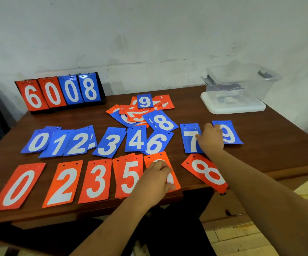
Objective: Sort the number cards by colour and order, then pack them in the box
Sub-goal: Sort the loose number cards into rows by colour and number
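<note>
Two hands down: your left hand point(155, 176) curls on an orange card point(151, 157), right hand point(211, 136) on blue 7 point(189, 139), grip unclear on both. Orange 8 point(205, 172) overhangs the surface point(260, 126) edge; your right forearm point(260, 182) could knock it off.

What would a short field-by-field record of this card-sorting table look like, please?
blue row: blue number cards 0, 1, 2, 3, 4, 6, 7, 9, left to right
orange-red row: orange-red number cards 0, 2, 3, 5, one covered, 8
left hand: rests on the covered orange-red card
right hand: touches the blue 7 card
unsorted pile: mixed cards behind the rows
box: clear plastic box on a white lid, far right
</note>
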